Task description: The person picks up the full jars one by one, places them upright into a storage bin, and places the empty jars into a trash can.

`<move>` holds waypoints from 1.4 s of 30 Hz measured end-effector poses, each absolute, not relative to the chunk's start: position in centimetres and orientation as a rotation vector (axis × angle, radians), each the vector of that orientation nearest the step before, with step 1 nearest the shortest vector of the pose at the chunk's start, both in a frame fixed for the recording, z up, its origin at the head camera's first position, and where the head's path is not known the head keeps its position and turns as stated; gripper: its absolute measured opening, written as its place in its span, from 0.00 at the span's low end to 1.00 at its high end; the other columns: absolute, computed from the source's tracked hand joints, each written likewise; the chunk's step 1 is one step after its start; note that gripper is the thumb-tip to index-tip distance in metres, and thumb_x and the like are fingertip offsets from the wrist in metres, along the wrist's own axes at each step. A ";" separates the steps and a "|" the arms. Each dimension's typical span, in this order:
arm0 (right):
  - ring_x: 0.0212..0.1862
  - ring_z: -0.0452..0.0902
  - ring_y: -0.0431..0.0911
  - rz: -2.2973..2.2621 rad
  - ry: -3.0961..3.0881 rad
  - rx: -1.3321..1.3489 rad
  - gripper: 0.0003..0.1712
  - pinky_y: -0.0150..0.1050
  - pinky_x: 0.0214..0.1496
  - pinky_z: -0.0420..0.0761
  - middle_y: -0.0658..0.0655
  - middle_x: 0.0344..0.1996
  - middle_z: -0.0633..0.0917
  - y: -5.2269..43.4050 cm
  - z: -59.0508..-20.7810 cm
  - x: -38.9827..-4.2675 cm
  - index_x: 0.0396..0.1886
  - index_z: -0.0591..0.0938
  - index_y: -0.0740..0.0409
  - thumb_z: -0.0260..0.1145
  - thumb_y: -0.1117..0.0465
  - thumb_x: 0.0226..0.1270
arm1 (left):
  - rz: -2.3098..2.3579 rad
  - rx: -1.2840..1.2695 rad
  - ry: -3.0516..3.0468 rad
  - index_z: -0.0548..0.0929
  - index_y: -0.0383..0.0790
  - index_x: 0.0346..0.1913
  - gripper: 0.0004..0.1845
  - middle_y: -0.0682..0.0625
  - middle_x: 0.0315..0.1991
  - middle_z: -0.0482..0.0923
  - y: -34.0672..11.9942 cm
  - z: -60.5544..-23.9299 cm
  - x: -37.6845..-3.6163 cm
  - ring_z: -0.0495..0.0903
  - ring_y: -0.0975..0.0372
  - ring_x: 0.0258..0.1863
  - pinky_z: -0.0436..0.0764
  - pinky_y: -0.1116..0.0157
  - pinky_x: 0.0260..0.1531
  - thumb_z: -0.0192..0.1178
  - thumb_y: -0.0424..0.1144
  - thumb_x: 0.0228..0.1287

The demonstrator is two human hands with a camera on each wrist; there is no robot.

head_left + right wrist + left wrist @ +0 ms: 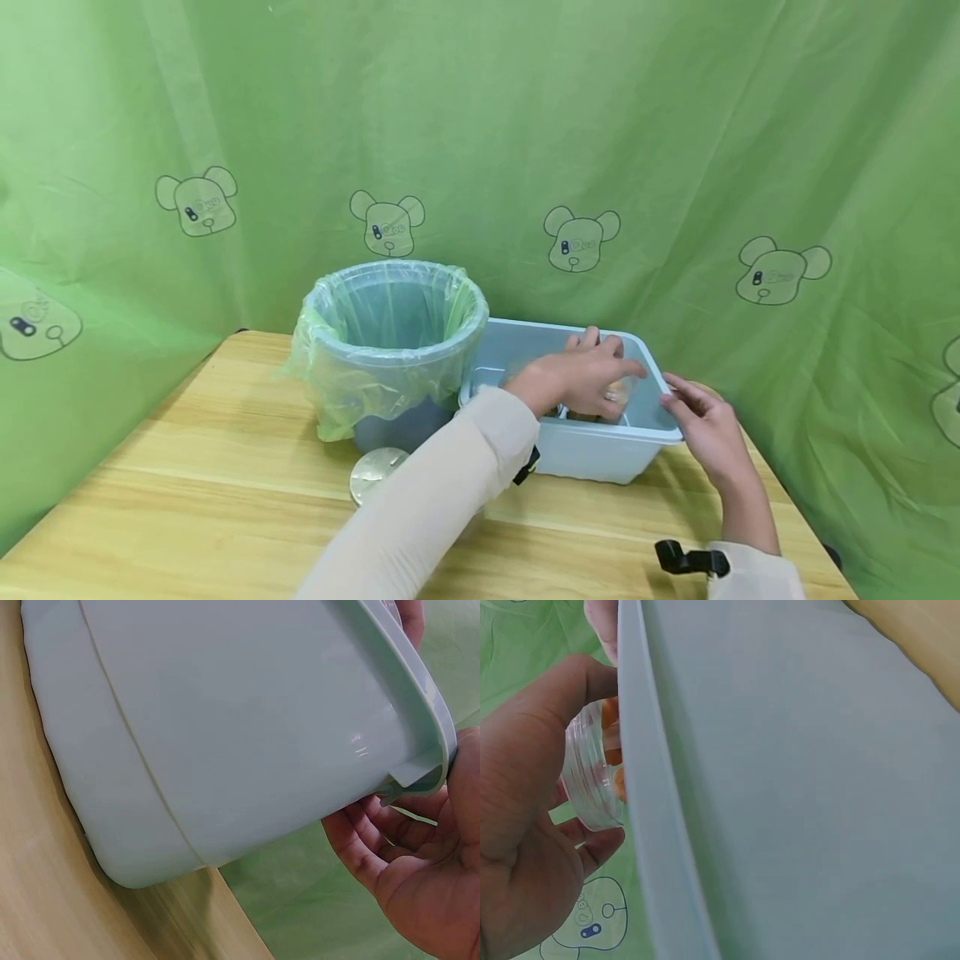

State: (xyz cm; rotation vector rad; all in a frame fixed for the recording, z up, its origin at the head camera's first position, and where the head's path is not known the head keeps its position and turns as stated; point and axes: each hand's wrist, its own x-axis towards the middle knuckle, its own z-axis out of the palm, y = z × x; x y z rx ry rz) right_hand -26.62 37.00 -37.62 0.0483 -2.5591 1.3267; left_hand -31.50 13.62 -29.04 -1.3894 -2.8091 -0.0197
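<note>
Left hand [588, 375]: right of the frame's middle, bent down, thumb and fingers curled round a clear, round, plastic-looking jar [589, 776] with orange bits, inside the pale blue, box-shaped plastic tub [588, 454].
Left arm [427, 500]: slants up from bottom middle.
Right hand [708, 429]: at right, gripping the tub's edge.
Left of middle: round blue bucket [401, 429], thin green plastic bag [348, 392] over its rim.

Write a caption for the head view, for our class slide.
Left hand holding a jar, right hand gripping the tub, with a bin alongside.
</note>
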 end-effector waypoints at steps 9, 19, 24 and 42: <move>0.46 0.73 0.30 1.325 -2.557 0.049 0.33 0.29 0.39 0.79 0.65 0.60 0.77 37.0 -37.7 -26.7 0.76 0.69 0.60 0.57 0.47 0.81 | 0.021 -1.350 -2.772 0.63 0.69 0.77 0.36 0.55 0.72 0.60 13.9 -29.7 -31.6 0.57 0.59 0.63 0.60 0.64 0.60 0.61 0.57 0.68; 0.46 0.73 0.25 1.326 -2.540 0.064 0.32 0.25 0.42 0.78 0.69 0.62 0.77 36.9 -37.7 -26.7 0.75 0.70 0.62 0.57 0.49 0.81 | 0.061 -1.342 -2.757 0.61 0.70 0.77 0.36 0.55 0.72 0.60 13.6 -29.6 -31.3 0.58 0.60 0.61 0.61 0.65 0.59 0.59 0.58 0.69; 0.46 0.73 0.25 1.326 -2.543 0.060 0.32 0.26 0.41 0.79 0.68 0.61 0.77 36.9 -37.7 -26.7 0.75 0.70 0.62 0.57 0.48 0.81 | 0.094 -1.348 -2.754 0.60 0.69 0.78 0.35 0.55 0.73 0.59 13.6 -29.5 -31.2 0.58 0.59 0.62 0.60 0.64 0.61 0.57 0.57 0.71; 0.45 0.73 0.26 1.334 -2.548 0.054 0.32 0.27 0.40 0.79 0.70 0.63 0.77 37.0 -37.8 -26.7 0.76 0.69 0.62 0.56 0.49 0.82 | 0.148 -1.349 -2.675 0.58 0.64 0.80 0.36 0.56 0.73 0.61 11.9 -26.3 -29.9 0.59 0.60 0.63 0.62 0.64 0.60 0.56 0.61 0.74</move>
